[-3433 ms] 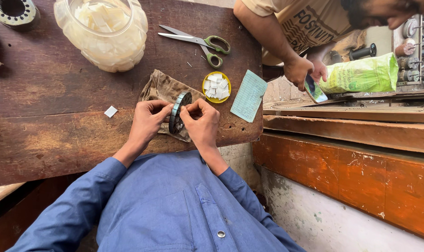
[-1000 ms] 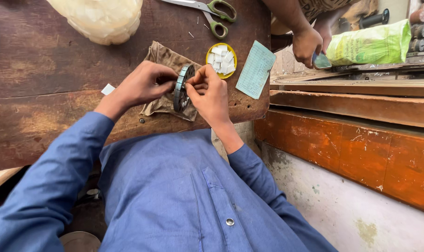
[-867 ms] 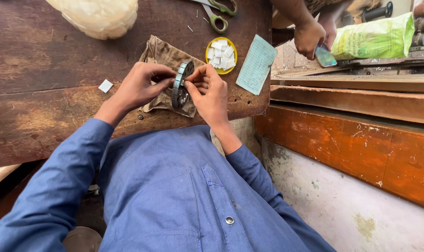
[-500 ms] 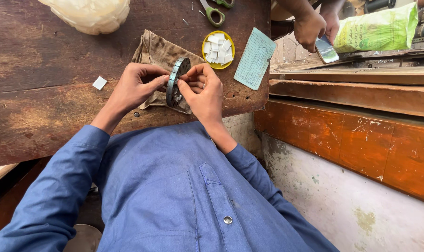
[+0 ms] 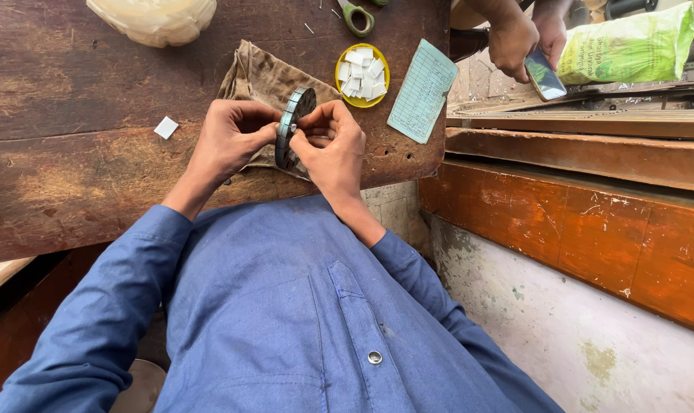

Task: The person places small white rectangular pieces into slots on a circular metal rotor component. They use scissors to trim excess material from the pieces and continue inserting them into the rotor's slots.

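We grip a ridged metal disc [image 5: 292, 126] on edge, left hand [image 5: 228, 141] and right hand [image 5: 333, 145] fingers closed around it, above a brown cloth [image 5: 259, 73]. A yellow lid of white squares [image 5: 362, 67], a green card [image 5: 423, 90] and scissors [image 5: 355, 15] lie beyond on the table [image 5: 56, 99].

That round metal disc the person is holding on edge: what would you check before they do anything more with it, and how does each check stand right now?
1. Round metal disc gripped from both sides: ok, left hand and right hand both pinch it.
2. Disc upright over the brown cloth: ok.
3. Yellow dish of white squares close by the right hand: ok.
4. Loose white square on the wooden table: not ok, it lies apart from the dish.
5. Anything pinched between the right fingertips: cannot tell.
6. Other person's hands away from the disc: ok, they hold a phone.
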